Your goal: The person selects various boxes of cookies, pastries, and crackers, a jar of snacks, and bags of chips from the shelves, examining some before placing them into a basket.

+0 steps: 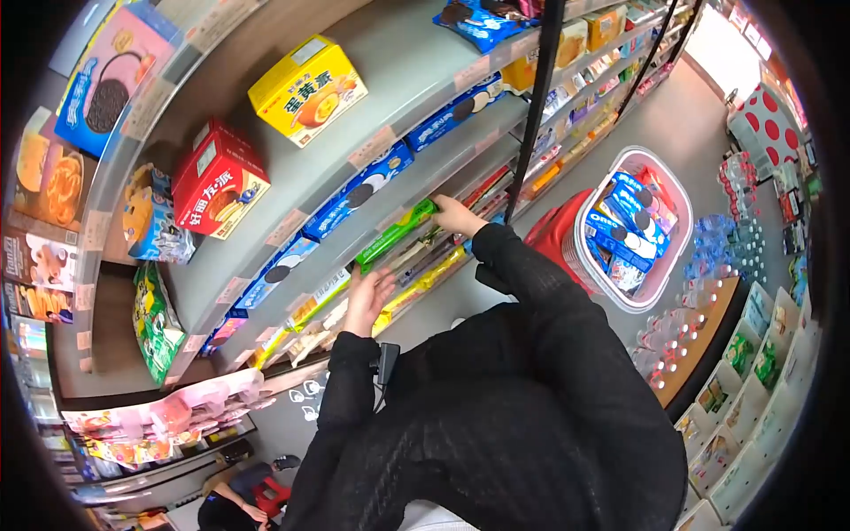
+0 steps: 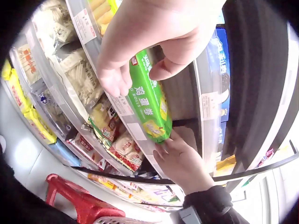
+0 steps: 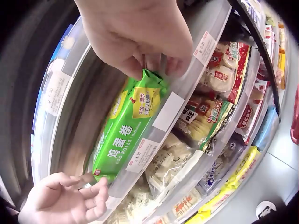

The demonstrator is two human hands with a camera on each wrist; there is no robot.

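A long green egg roll pack (image 1: pixel 396 234) lies along the front edge of a shelf. In the right wrist view, the right hand (image 3: pixel 140 37) pinches one end of the pack (image 3: pixel 126 126) between thumb and fingers. At the other end is the left hand (image 3: pixel 65 199), palm up with fingers loosely bent, its fingertips at the wrapper's edge. The left wrist view has the left hand (image 2: pixel 156 37) over the near end of the pack (image 2: pixel 148 98) and the right hand (image 2: pixel 180 161) at the far end.
Blue Oreo boxes (image 1: pixel 359 190) line the shelf above; bagged snacks (image 3: pixel 219 77) fill the lower shelves. A red and white basket (image 1: pixel 580 234) holding blue packs stands on the floor at the right. Bottles (image 1: pixel 677 332) stand beyond it. A seated person (image 1: pixel 232 504) is at the lower left.
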